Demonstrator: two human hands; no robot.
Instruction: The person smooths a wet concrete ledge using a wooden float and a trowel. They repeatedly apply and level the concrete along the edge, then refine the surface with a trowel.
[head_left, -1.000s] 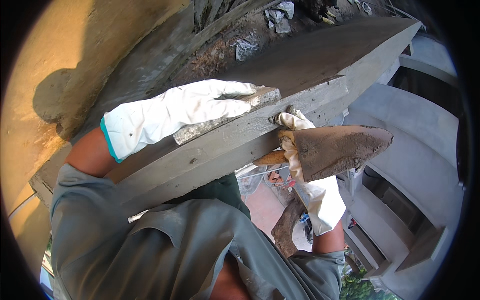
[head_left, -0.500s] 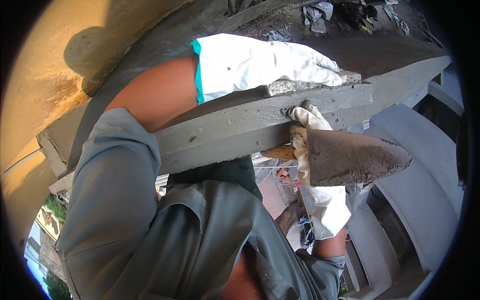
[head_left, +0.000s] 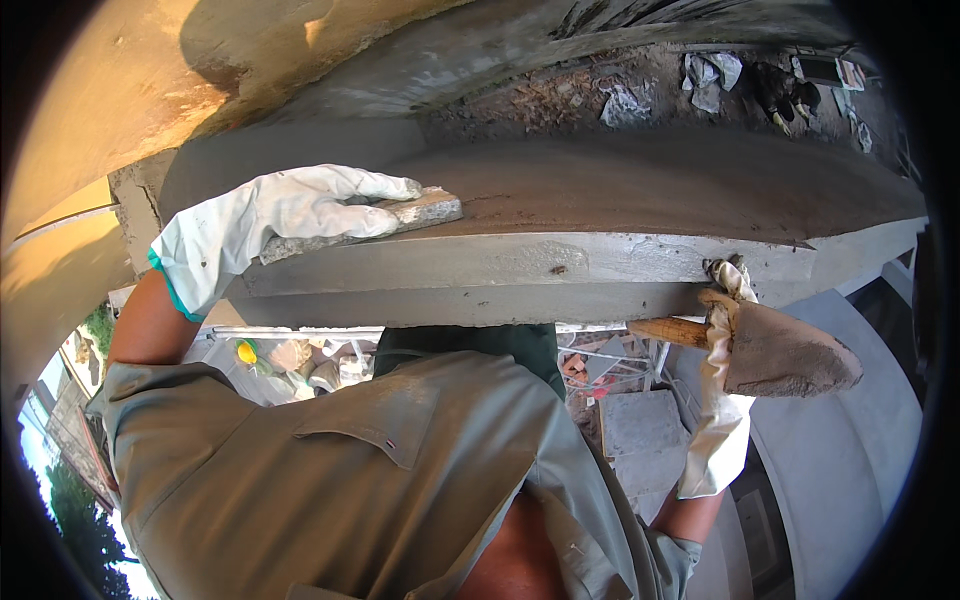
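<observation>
My left hand (head_left: 300,215), in a white glove with a teal cuff, is closed over a mortar-crusted plastering float (head_left: 432,208). The float rests on the wet grey mortar surface (head_left: 620,190), close to its front edge. Along that edge runs a long grey board (head_left: 420,262). On the right, my right hand (head_left: 722,325), in a dirty white glove, grips a trowel (head_left: 785,352) with a wooden handle and a broad mortar-coated blade. Its fingertips reach up to the board's face; the grip is partly hidden behind the trowel.
A yellowish wall (head_left: 110,90) curves along the far left. Crumpled sheets (head_left: 710,80) and rubble lie beyond the ledge. Below it are metal bars, broken pieces and a grey slab (head_left: 640,425). Pale curved concrete (head_left: 850,440) stands at the right.
My left hand has drawn the float leftward along the ledge. My view has shifted, showing more of the mortar surface. My right hand stays at the board with the trowel.
</observation>
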